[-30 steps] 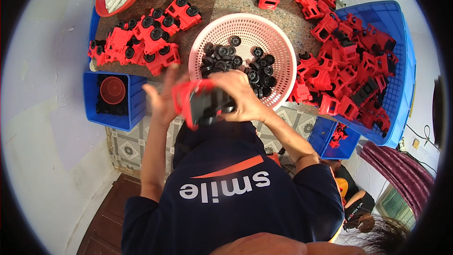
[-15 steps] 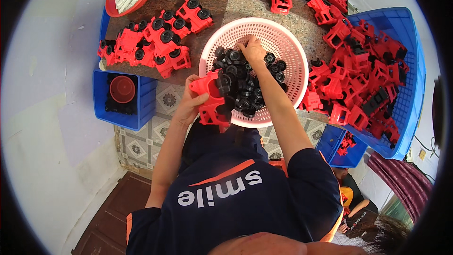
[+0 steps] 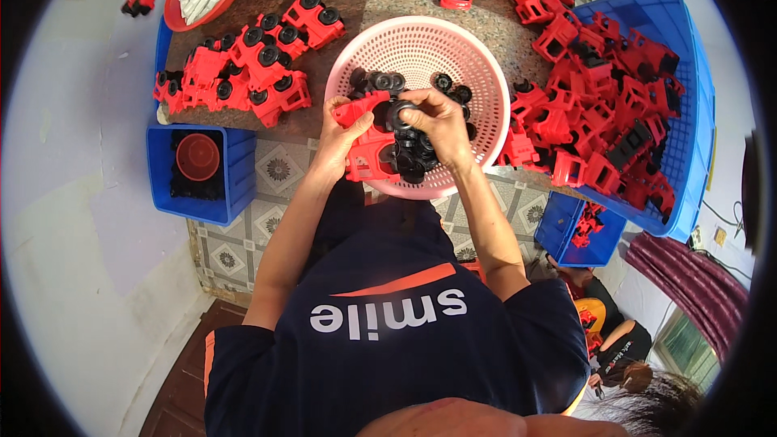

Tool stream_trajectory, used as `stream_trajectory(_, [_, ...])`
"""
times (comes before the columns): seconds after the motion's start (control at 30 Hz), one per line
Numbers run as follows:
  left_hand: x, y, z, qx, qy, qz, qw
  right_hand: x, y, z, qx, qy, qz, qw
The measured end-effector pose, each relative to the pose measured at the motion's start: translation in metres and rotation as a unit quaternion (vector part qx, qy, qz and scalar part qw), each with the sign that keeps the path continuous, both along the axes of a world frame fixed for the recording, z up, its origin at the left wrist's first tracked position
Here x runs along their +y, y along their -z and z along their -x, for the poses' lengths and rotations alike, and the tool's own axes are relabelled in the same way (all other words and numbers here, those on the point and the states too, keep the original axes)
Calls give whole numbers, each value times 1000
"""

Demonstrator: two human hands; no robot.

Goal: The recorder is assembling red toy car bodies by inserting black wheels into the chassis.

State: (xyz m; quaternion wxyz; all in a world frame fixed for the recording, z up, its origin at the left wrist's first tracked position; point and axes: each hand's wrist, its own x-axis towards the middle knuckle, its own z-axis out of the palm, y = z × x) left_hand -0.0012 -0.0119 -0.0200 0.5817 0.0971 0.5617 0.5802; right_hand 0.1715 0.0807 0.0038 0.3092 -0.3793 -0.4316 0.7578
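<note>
Pink perforated plastic basket (image 3: 453,48) lies just beyond both hands. Left hand (image 3: 336,142) grips red plastic toy-vehicle body (image 3: 368,150), lower part hidden. Right hand (image 3: 437,117) pinches small black plastic wheel (image 3: 400,113) against it; fingertips obscure the contact.

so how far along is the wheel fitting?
Done: a cluster of red bodies with wheels on lies on the table's left. In hand: left hand holds a red body while right hand presses a black wheel onto it. Left: the blue crate is heaped with bare bodies; the basket holds loose wheels.
</note>
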Motion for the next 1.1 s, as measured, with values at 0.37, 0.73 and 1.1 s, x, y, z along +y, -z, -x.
stream_trajectory(0.37, [-11, 8, -6, 7, 71, -32, 997, -35, 22, -3, -140, -12, -159, 977])
stream_trajectory(0.73, [-47, -5, -3, 4, 132, -7, 991, -63, 29, -2, -153, -64, -244, 955])
stream_trajectory(1.1, [-25, 15, 11, 6, -71, 4, 997, 66, 193, 49, -472, -95, -399, 780])
